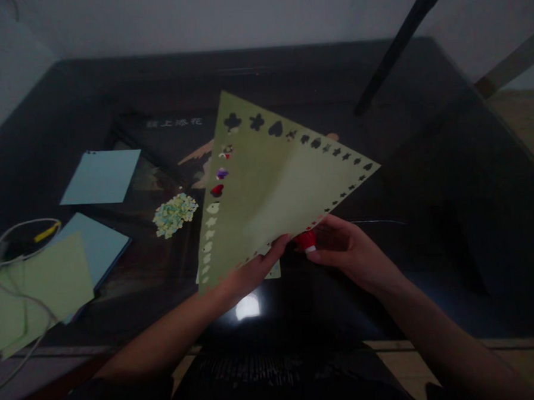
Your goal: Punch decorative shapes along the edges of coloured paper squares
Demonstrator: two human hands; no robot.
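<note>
A pale green paper sheet (275, 181) is raised above the dark table, with small flower, heart and star shapes cut out along its edges. My left hand (257, 269) grips its lower edge, thumb on top and the other fingers hidden behind. Beside it, my right hand (345, 246) is closed around a small red punch (306, 241) with a white part, held at the sheet's lower right edge. Through some of the holes, red and purple show from behind. Another pale piece (274, 271) partly shows beneath the sheet near my left wrist.
Left of the sheet lies a pile of green and blue paper bits (174, 215). A light blue sheet (102, 177) is farther left. Green sheets (43, 283), another blue sheet (101, 241) and a looped cable (24, 224) sit at the table's left edge. A black pole (402, 43) stands back right.
</note>
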